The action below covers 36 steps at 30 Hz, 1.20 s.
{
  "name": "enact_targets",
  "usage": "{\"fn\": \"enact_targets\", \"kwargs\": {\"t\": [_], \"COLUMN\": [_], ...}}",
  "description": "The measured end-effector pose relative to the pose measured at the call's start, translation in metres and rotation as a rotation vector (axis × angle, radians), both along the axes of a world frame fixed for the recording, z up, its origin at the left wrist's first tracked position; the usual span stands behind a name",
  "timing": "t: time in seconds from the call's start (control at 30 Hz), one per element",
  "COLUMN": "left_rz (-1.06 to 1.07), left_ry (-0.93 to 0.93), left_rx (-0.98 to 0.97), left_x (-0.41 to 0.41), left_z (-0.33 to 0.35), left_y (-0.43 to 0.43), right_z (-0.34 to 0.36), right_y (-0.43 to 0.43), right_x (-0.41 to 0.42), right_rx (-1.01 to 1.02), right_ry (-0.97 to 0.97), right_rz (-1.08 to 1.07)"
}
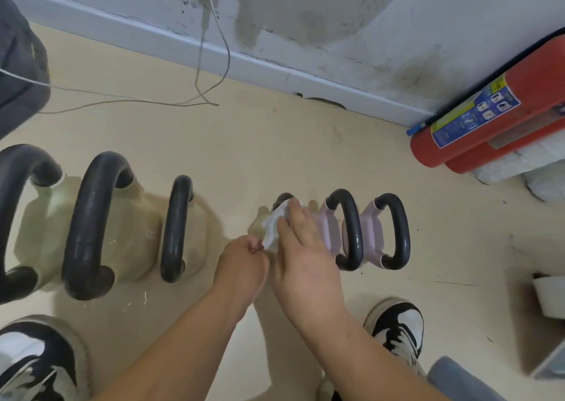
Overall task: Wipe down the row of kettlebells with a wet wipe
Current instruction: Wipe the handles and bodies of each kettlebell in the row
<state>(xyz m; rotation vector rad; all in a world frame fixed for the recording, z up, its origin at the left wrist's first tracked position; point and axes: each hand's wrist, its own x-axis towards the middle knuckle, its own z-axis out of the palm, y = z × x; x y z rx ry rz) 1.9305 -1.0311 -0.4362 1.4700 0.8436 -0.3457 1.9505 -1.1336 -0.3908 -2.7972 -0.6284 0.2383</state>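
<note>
A row of kettlebells with black handles stands on the beige floor: three cream ones at left (91,226), (18,217), (177,229), two small pink ones at right (347,229), (394,232). Between them is a small cream kettlebell (260,221), mostly hidden by my hands. My right hand (302,247) presses a white wet wipe (275,226) over its handle and top. My left hand (241,263) is closed at the near end of that handle, next to the wipe's lower edge.
A red fire extinguisher (489,119) lies at the right by the grey wall. Thin cables (214,64) trail over the floor at the back. My two black-and-white shoes (397,330), (33,361) stand in front of the row. A white roll (550,296) sits at far right.
</note>
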Motion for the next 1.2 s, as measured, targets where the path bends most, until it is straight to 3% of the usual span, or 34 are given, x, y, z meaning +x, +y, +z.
{"fn": "enact_targets", "kwargs": {"t": [0.1,0.27,0.4,0.47,0.53,0.77,1.0,1.2], "left_rz": [-0.038,0.006,0.11,0.117,0.125,0.066,0.047,0.121], "left_ry": [-0.033,-0.036,-0.009,-0.041,-0.051,-0.072,-0.058,-0.048], "left_rx": [0.016,-0.01,-0.094,-0.088,-0.102,0.039,0.052,-0.032], "left_x": [-0.003,0.0,0.007,0.013,0.018,0.019,0.007,0.012], "left_z": [0.008,0.006,0.002,0.004,0.008,0.018,0.019,0.009], "left_y": [0.0,0.003,0.006,0.007,0.01,0.013,0.01,0.012], "right_z": [-0.01,0.001,0.018,0.026,0.026,0.006,0.013,0.024], "right_y": [-0.013,0.0,0.021,0.026,0.026,0.007,0.01,0.039], "right_x": [-0.017,0.019,0.07,0.084,0.083,0.003,0.004,0.075], "right_rx": [0.049,-0.01,-0.081,0.069,0.182,0.26,0.185,-0.21], "right_ry": [-0.098,-0.031,0.258,0.499,0.562,0.144,0.17,0.323], "right_rz": [0.041,0.107,0.004,-0.174,-0.273,-0.336,-0.328,-0.124]}}
